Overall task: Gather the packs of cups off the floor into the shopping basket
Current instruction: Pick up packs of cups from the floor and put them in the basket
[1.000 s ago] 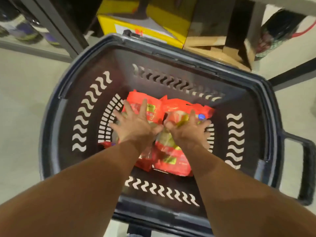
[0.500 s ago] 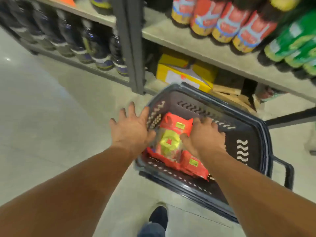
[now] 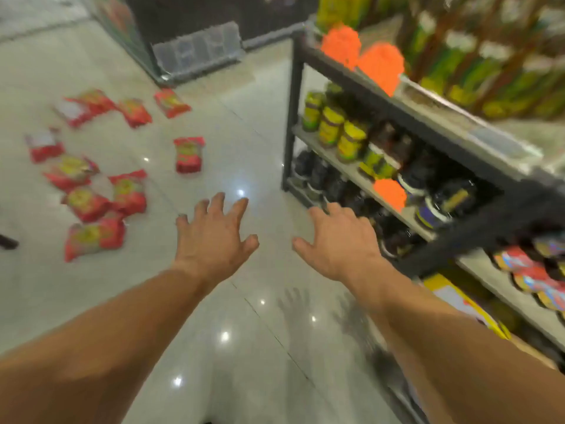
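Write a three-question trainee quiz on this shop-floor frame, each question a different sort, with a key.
1. True or false: the left hand holds a red pack.
2. Multiple choice: the red packs on the floor lie mostly (a) beyond the left hand, (b) under the shelf unit, (c) in a basket.
3. Fill in: the right hand has its fingers spread and holds ____.

Key: 1 false; 2 a; 3 nothing.
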Demonstrator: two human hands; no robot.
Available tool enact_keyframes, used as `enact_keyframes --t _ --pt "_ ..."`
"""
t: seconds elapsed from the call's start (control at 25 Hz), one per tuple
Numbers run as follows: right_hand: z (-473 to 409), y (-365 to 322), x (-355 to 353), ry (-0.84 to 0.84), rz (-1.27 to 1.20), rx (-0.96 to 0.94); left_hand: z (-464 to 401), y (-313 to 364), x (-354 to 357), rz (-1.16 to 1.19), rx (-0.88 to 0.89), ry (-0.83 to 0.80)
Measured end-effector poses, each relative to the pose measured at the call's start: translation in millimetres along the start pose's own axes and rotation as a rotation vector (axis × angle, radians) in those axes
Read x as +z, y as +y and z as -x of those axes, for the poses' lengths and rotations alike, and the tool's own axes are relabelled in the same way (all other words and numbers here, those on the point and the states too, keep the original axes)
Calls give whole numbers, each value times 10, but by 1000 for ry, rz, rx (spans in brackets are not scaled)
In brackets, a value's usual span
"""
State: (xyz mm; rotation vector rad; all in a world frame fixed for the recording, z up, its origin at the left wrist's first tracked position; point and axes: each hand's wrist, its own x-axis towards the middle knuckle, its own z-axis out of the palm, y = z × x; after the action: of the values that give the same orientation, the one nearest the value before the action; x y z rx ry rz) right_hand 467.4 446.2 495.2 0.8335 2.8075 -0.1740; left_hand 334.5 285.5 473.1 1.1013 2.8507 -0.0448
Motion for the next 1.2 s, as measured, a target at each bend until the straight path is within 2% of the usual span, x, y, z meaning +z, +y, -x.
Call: enact_keyframes --t 0.16,0.32,0.44,0.64,0.92,1.08,1.2 --pt "-382 -1602 -1046 106 31 -169 80 -1627 -1028 -2 -170 76" --pt "-662 -2863 -1810 167 -11 -353 127 -2875 -1776 16 -319 149" --pt "-1036 -3509 -2119 146 41 -439 9 -3577 -2050 -20 -411 163" --pt "-2118 -4475 -2456 1 134 -540 -520 -4521 -2237 -29 -537 141" --pt "-3549 -5892 -2330 -185 272 -711 -1510 -5651 -1898 62 -684 52" --pt "-4341 -6567 -1696 -291 255 -775 -2172 -6299 -1165 111 -717 -35" --pt "-5051 -6992 -905 -287 317 -787 -2635 -6789 -310 90 -731 -54"
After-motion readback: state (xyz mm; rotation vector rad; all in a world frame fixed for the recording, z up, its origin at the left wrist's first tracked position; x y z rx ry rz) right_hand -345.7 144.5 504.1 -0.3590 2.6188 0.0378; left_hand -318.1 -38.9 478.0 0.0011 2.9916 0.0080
